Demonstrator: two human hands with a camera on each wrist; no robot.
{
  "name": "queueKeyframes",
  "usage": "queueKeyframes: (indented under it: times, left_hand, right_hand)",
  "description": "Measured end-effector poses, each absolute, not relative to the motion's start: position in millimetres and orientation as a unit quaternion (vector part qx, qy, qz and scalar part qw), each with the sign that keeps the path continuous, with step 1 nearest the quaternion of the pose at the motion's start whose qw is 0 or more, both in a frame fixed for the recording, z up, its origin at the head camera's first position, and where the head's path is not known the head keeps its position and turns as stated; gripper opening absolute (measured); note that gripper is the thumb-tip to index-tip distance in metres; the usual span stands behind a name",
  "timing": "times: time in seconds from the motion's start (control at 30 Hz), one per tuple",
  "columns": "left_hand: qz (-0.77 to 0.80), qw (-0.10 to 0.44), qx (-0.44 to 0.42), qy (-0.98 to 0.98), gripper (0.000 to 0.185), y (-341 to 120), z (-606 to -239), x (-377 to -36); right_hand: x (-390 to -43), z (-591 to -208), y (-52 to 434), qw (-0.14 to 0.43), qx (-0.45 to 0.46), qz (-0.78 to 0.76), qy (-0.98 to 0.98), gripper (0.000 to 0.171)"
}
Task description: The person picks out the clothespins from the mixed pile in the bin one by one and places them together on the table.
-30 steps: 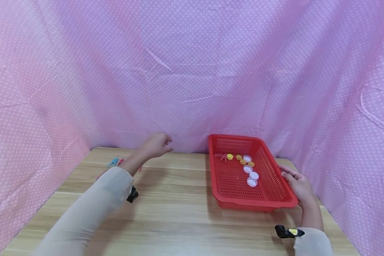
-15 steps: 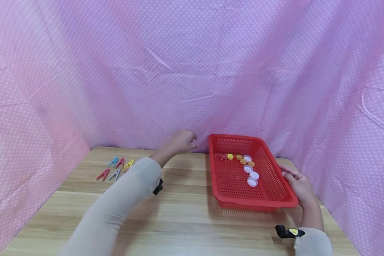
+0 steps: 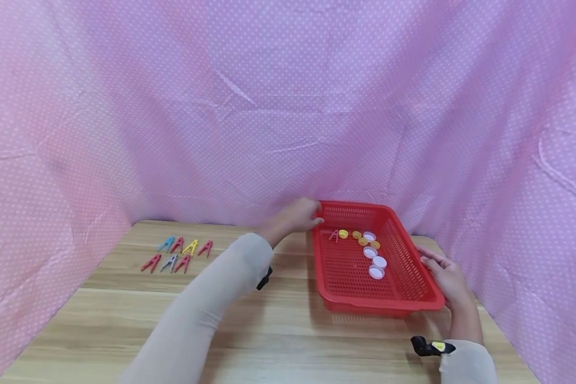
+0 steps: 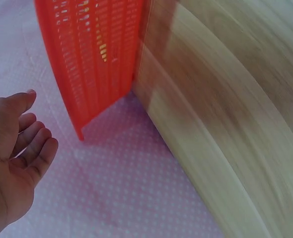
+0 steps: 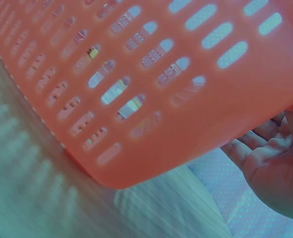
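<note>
A red plastic basket stands on the right side of the table. My right hand grips its right rim; the right wrist view shows those fingers partly hidden by the rim. Inside lie a pink clothespin, several yellow caps and several white caps. At the basket's back left corner, my left hand has loosely bent fingers and nothing in them. In the left wrist view, a gap separates that hand from the basket wall.
On the table's left lie several clothespins in two rough rows, among them a blue one, a yellow one and a grey one. A pink dotted curtain closes off the back and sides of the wooden table.
My left hand has travelled right, from beside the clothespins to the basket's left rim, uncovering the clothespins. The right hand keeps its grip and the basket stays put.
</note>
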State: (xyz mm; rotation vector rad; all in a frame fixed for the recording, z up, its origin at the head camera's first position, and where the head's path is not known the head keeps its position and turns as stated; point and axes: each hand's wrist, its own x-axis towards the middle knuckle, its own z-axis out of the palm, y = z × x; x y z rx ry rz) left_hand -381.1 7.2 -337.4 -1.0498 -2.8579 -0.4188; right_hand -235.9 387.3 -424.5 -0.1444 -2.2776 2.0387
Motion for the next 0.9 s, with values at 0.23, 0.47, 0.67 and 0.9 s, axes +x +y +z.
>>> queueKeyframes:
  times: [0.23, 0.47, 0.67, 0.9]
  left_hand:
    - [-0.116, 0.055, -0.377, -0.917, 0.034, 27.5, -348.0, -384.6]
    - [-0.150, 0.041, -0.374, -0.914, 0.036, 39.0, -362.8, -389.9]
    - [-0.169, 0.021, -0.374, -0.912, 0.037, 50.7, -370.8, -395.3]
    - [-0.208, -0.011, -0.350, -0.913, 0.035, 65.5, -377.6, -408.1]
  right_hand:
    - [-236.6, -422.7, 386.9, 0.039, -0.052, 0.659, -0.749, 0.052]
    - [-236.3, -420.1, 384.7, 0.041, -0.044, 0.647, -0.760, 0.053]
    - [-236.7, -419.6, 384.1, 0.041, -0.048, 0.646, -0.761, 0.056]
    - [-235.8, -422.0, 385.3, 0.040, -0.043, 0.653, -0.755, 0.055]
